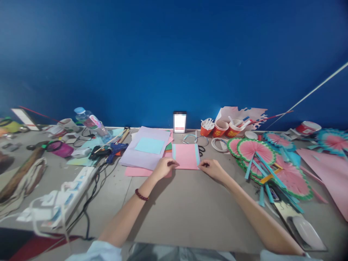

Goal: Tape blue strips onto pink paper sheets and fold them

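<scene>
A pink sheet of paper (186, 156) with light blue strips along its left and right edges lies in front of me on the grey table. My left hand (165, 166) pinches its lower left corner between thumb and fingers. At the lower right corner, my right hand (212, 169) has its fingertips closed on the paper's edge. Left of this sheet is a stack of lilac paper (130, 156) over pink sheets, topped by a small light blue piece (149, 145). Black scissor handles (201, 149) show partly behind the sheet's right side.
Red paper cups (220, 128) and a phone-like screen (179, 123) stand along the blue wall. Watermelon-coloured paper fans (255, 152) and a white mouse (306, 232) lie at right. Leftward are a blue glue gun (115, 151), a water bottle (92, 121) and a power strip (74, 194) with cables.
</scene>
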{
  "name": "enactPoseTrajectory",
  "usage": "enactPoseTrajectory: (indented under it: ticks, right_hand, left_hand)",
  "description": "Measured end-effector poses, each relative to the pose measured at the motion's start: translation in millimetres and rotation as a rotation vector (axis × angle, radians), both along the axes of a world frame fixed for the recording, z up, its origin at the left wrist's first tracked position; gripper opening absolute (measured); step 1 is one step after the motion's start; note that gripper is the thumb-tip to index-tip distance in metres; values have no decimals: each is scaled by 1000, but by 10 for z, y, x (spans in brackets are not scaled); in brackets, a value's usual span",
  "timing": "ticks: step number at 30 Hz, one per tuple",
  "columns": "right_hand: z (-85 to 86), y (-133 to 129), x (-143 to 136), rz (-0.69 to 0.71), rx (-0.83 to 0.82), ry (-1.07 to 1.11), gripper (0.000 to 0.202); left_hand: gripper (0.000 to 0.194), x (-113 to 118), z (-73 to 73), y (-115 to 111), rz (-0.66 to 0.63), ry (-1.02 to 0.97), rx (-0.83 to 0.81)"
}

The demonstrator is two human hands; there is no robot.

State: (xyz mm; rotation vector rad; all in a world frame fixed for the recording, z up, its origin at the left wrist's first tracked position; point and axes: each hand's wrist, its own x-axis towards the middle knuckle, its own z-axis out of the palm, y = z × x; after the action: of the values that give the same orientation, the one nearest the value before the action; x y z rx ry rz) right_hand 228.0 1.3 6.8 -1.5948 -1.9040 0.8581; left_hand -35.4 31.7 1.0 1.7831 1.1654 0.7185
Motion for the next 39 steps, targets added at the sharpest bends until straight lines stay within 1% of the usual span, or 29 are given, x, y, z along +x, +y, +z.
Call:
enactPoseTrajectory:
  ticks: [6,14,18,28,34,39]
  right_hand:
    - [0,-5,0,-10,-16,8,20]
    - [15,-21,-9,-6,-4,6,19]
    - [2,-30,-4,-1,6,15,19]
    - [-13,-37,2,-4,28,24,18]
    - [-13,-50,0,-16,28,26,18]
    - [-24,-59,9,2,51,41,18]
  left_hand:
    - [7,9,-57,13,26,3,34]
    - [9,-24,-60,16,-28,10,40]
    - [9,-24,-56,-1,-25,14,72]
    - [10,-20,-69,-19,-69,45,185]
    - [11,-5,-36,-57,-66,68,237]
    - [12,6,-33,-87,-70,90,296]
